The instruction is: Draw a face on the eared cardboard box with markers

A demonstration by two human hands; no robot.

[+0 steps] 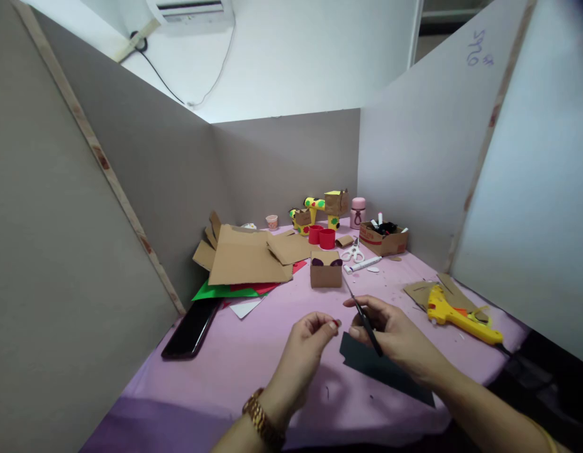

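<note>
Scissors (368, 328) in the right hand (395, 328), fingers closed round the handles, long axis running five o'clock to eleven! At nine o'clock, just beside them, the left hand (304, 345) pinches a tiny red piece (337, 323) in its fingertips.

Pinks and yellows dominating, with reds and darks breaking in

The surface (216, 368) is showing pale lilac-pink, and the bottle (358, 218) is echoing it. The nearer scissors (368, 330) are displaying black handles, while the farther scissors (353, 255) are showing white ones. The tiny scrap (337, 323) is glinting red, and the sheet (390, 374) is reading dark blue-green. The small box (326, 277) is wearing plain brown with dark ovals. The spotted figure (314, 203) is flaunting green, red and black blotches on yellow. The glue gun (461, 322) is blazing yellow; the bracelet (260, 418) is gleaming gold.
</note>
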